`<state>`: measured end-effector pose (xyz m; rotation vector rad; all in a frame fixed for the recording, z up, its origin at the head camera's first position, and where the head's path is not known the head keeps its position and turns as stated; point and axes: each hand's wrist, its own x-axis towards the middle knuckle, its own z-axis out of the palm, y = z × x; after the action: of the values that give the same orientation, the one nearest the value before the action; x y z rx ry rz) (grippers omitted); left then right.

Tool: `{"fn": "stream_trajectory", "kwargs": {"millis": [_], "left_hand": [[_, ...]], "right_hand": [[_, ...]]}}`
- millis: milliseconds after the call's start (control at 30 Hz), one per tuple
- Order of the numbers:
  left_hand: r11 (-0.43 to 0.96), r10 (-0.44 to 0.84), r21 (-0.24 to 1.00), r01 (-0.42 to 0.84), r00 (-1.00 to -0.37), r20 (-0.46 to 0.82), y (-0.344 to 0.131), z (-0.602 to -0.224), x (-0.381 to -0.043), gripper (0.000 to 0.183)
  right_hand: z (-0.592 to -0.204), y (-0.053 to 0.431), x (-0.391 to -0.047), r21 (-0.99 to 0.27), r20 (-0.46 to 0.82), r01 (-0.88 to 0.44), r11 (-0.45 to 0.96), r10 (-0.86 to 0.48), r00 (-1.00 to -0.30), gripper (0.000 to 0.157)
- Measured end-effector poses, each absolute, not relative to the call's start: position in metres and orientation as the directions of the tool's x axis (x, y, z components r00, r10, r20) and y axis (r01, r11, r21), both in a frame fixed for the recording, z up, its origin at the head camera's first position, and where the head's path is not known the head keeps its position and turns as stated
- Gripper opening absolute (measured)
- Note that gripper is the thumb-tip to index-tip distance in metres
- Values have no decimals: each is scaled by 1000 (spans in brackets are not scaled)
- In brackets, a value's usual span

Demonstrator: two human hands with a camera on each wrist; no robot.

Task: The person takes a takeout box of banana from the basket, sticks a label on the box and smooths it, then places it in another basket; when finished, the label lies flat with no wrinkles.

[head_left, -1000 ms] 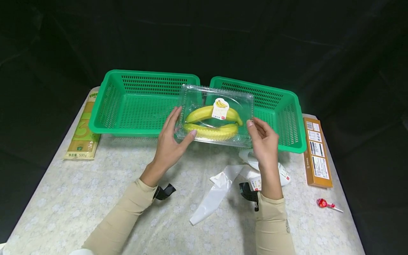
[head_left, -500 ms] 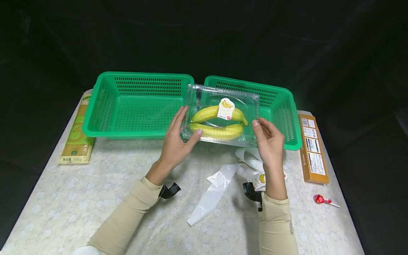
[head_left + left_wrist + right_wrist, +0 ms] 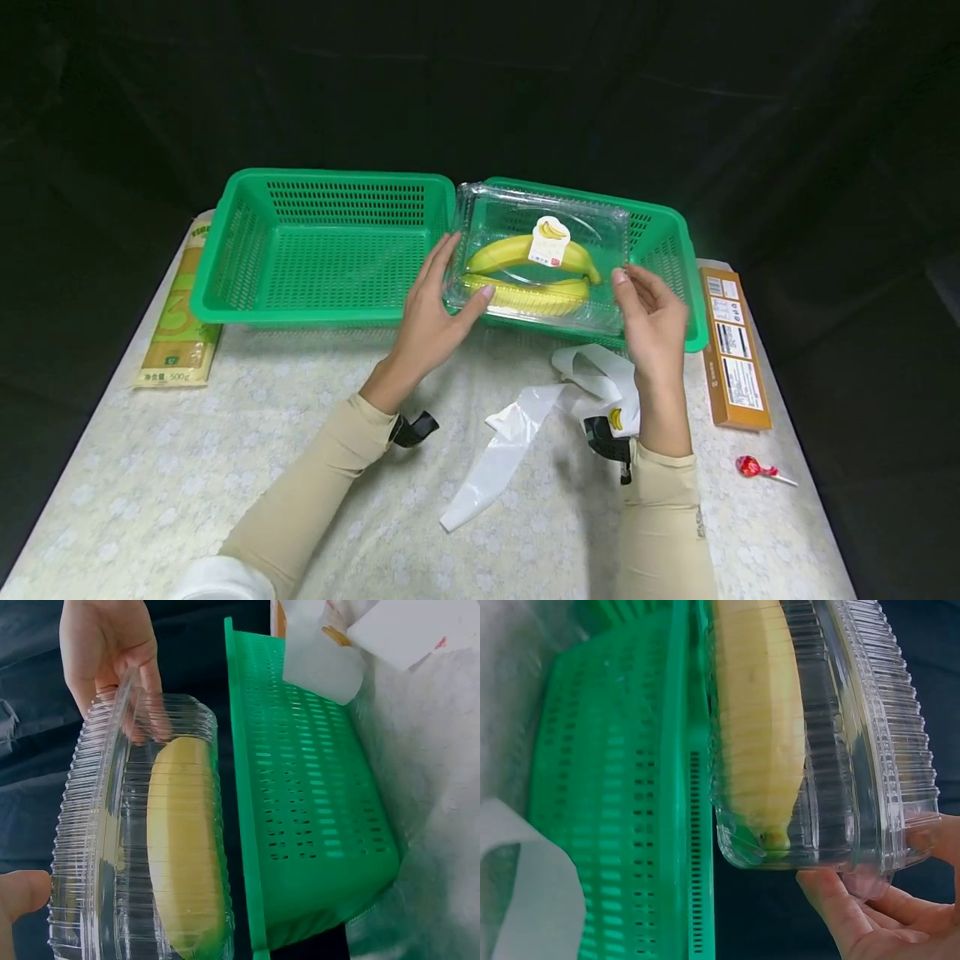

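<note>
A clear plastic clamshell box [image 3: 495,218] with two bananas [image 3: 536,296] inside and a banana sticker [image 3: 550,242] on its lid is held up over the right green basket [image 3: 678,250]. My left hand [image 3: 435,321] grips its left end, thumb on the front edge. The right hand [image 3: 654,329] pinches the opposite end between thumb and fingers. In the left wrist view the box [image 3: 90,825] hangs beside the basket's rim, with the right hand [image 3: 112,645] at its far end. The right wrist view has the right fingers [image 3: 832,900] around the box's corner.
Left of it stands another green basket [image 3: 337,267]. A noodle pack [image 3: 180,317] lies at the far left, an orange box [image 3: 735,350] at the right, with a red lollipop [image 3: 750,467] in front. A white strip of stickers [image 3: 502,450] curls across the middle.
Both hands have carried the banana box to the right and slightly away from me, from between the baskets to over the right one. Their grip looks the same.
</note>
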<state>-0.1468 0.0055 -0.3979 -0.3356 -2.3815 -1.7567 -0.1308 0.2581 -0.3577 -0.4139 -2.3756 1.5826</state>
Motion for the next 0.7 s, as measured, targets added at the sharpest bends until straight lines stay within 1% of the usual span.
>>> {"fn": "stream_trajectory", "kwargs": {"millis": [167,367,500,700], "left_hand": [[320,114,914,249,-968,224,21,-395,-166,77],[374,159,899,226,-971,177,39,-402,-177,80],[446,177,869,215,-973,151,49,-408,-181,83],[588,218,786,191,-973,73,58,-415,-183,88]], "right_hand": [[-356,274,-146,-913,23,148,381,410,-912,51],[-362,294,-156,-890,-101,263,374,400,-911,57],[-372,303,-165,-880,-142,300,368,399,-906,58],[-391,310,-173,-884,-162,319,343,414,-896,54]]}}
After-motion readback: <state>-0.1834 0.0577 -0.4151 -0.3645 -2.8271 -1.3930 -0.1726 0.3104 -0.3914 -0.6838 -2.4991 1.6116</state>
